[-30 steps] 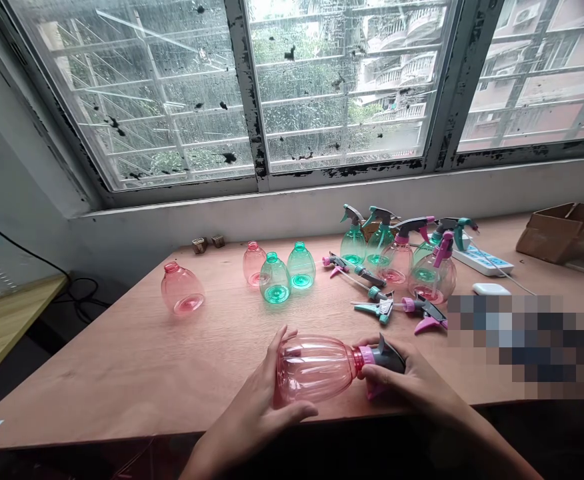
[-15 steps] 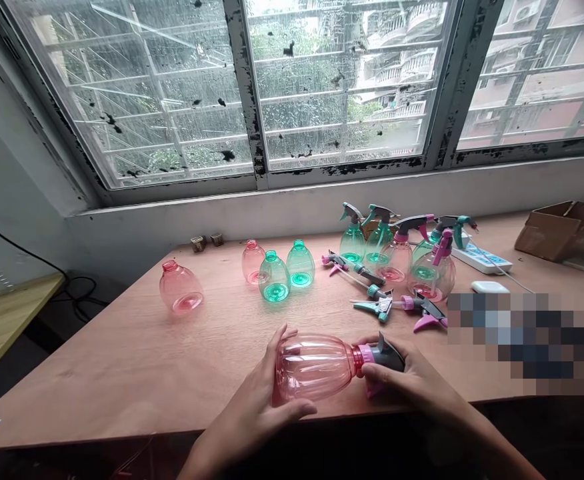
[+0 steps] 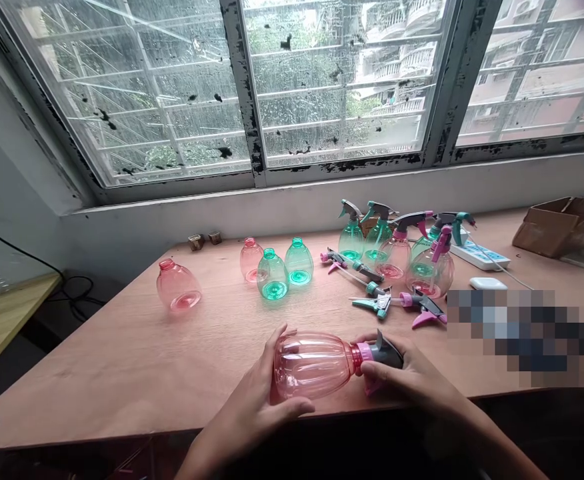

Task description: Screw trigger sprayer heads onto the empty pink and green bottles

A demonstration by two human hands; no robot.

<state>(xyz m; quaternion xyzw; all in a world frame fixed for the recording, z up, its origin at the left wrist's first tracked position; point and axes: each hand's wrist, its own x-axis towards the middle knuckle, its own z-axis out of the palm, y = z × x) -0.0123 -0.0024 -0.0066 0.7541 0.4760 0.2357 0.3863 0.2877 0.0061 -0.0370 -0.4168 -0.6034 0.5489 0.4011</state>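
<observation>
A clear pink spray bottle [image 3: 312, 365] lies on its side between my hands, close to the table's front edge. Around its base end curls my left hand [image 3: 267, 393], thumb below and fingers behind. My right hand [image 3: 407, 373] grips the grey and pink spray head [image 3: 379, 352] at the neck, with the thumb on the pink collar. The pink trigger below is partly hidden by that hand. Loose spray heads lie just beyond: a green and grey one [image 3: 379, 305] and a pink and grey one [image 3: 428, 309].
Capless bottles stand farther back: a pink one [image 3: 177, 288] at left, another pink one [image 3: 251, 261] and two green ones [image 3: 273, 277]. Several bottles with spray heads [image 3: 395, 257] cluster at back right, near a power strip [image 3: 482, 255], a white case [image 3: 488, 283] and a cardboard box [image 3: 557, 230].
The view has shifted very slightly. Both hands keep the same hold on the pink spray bottle, with no clear movement of the bottle or its spray head.
</observation>
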